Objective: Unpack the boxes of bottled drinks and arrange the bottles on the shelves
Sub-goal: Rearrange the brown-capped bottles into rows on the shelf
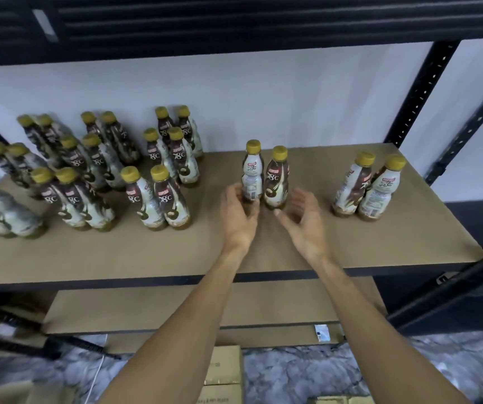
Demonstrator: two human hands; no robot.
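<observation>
**Seat the pair square, then let go cleanly**

Your left hand point(238, 217) grips the left bottle point(253, 173) low down, thumb and fingers curled round it just above the shelf point(263, 252). Your right hand point(302, 220) is released, fingers loosely bent and holding nothing, just beside the right bottle point(276, 182). I cannot tell whether a fingertip touches it. Both bottles stand upright between your hands, close together.

You look to be seating this pair. Grip near the base so the tall bottle does not tip. The left bottle seems to show its fine-print side, so twist it to match the rows point(158, 193) off your left hand. Leave a gap toward the pair point(368, 188) off your right hand. Open your fingers outward, not upward, so nothing catches a cap. The boxes point(224, 365) wait below your forearms.
</observation>
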